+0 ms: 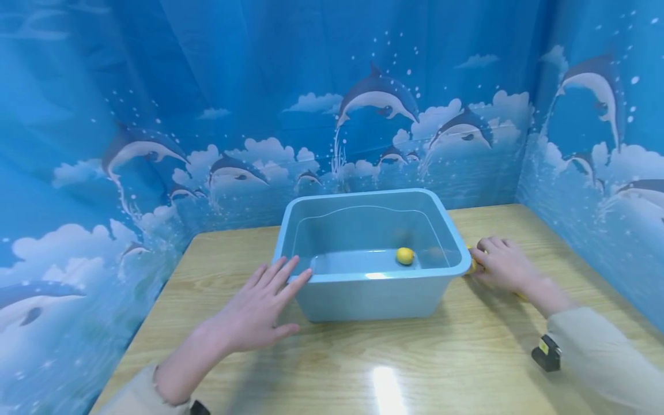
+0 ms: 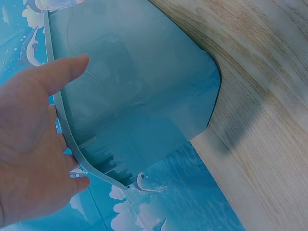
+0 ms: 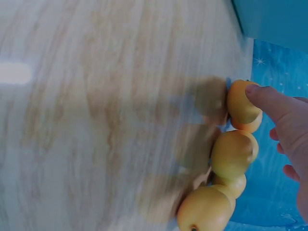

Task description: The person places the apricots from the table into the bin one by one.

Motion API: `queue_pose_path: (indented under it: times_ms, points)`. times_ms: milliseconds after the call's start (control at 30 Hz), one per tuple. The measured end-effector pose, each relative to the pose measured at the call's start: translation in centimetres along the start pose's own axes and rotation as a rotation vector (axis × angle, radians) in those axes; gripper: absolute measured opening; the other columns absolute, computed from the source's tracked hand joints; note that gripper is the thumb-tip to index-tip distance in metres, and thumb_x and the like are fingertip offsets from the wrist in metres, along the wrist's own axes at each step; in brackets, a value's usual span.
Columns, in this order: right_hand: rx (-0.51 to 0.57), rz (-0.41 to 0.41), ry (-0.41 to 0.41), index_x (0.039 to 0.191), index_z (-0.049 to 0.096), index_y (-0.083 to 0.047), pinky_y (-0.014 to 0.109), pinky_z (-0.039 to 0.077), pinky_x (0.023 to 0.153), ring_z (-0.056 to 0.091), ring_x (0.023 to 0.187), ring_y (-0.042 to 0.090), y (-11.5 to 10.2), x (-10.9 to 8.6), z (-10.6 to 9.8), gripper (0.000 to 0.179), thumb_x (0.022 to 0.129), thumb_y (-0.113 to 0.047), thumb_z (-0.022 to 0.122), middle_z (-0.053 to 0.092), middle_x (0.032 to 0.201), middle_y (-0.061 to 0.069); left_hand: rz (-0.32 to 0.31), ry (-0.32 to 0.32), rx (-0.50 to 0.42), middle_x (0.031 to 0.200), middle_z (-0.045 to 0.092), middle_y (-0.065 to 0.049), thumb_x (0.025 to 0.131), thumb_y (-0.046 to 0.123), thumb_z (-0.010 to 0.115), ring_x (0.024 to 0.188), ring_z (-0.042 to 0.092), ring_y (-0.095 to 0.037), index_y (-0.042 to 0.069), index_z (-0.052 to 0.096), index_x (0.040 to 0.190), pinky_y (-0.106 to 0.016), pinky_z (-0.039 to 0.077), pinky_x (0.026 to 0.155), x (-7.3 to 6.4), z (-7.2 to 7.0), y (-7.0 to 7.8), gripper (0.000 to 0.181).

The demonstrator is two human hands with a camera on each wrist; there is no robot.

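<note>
Fruit point(image 3: 240, 104) being pinched by right hand point(image 1: 502, 264); being judged light, firm, best held round middle. Left hand point(image 1: 253, 318) being spread.

Observed upright and open-topped on wood-grain table point(image 1: 332, 357): light-blue rectangular bin point(image 1: 368, 300), left hand point(image 1: 254, 320) at near-left corner. Found inside, toward right end: one small yellow fruit point(image 1: 404, 256). Lined up outside, right of bin: several rounded yellow-orange fruits point(image 3: 231, 154), closely grouped. Held in right hand point(image 1: 502, 264): end fruit point(image 3: 239, 105), nearest bin.
</note>
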State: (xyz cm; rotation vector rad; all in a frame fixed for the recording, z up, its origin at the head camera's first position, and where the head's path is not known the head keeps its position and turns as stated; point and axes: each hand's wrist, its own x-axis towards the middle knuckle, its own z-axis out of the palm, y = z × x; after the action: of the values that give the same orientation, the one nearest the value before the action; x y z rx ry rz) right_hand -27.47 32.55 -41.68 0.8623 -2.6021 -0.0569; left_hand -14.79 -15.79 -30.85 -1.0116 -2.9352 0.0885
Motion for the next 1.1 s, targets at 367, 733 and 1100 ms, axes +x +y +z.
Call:
queue_pose_path:
  times_ms: [367,733,1100]
  points:
    - [-0.05,-0.027,0.04,0.08,0.061,-0.012,0.049,0.043,0.071,0.051,0.079,0.031,-0.2,0.0,1.1,0.036,0.063,-0.036,0.081,0.048,0.075,0.003,-0.004,0.006,-0.004,0.154,0.007,-0.016,0.083,0.049,0.062,0.138,0.011,-0.037,0.018,0.012,0.151,-0.056,0.015,0.108,0.0,0.0,0.2,0.09]
    - [-0.04,-0.011,0.019,0.084,0.063,-0.007,0.049,0.042,0.071,0.05,0.08,0.031,-0.4,-0.1,1.6,0.039,0.062,-0.034,0.082,0.048,0.078,0.006,0.004,0.021,-0.006,0.154,0.008,-0.017,0.083,0.049,0.063,0.138,0.012,-0.037,0.018,0.012,0.151,-0.056,0.016,0.108,0.0,0.1,0.1,0.09]
    - [0.002,-0.015,0.066,0.086,0.063,-0.011,0.051,0.039,0.075,0.05,0.082,0.032,0.0,0.2,0.9,0.038,0.064,-0.037,0.08,0.052,0.08,0.005,-0.005,0.005,-0.01,0.154,0.007,-0.016,0.084,0.05,0.062,0.138,0.011,-0.038,0.017,0.012,0.151,-0.056,0.015,0.108,0.0,0.1,0.1,0.089]
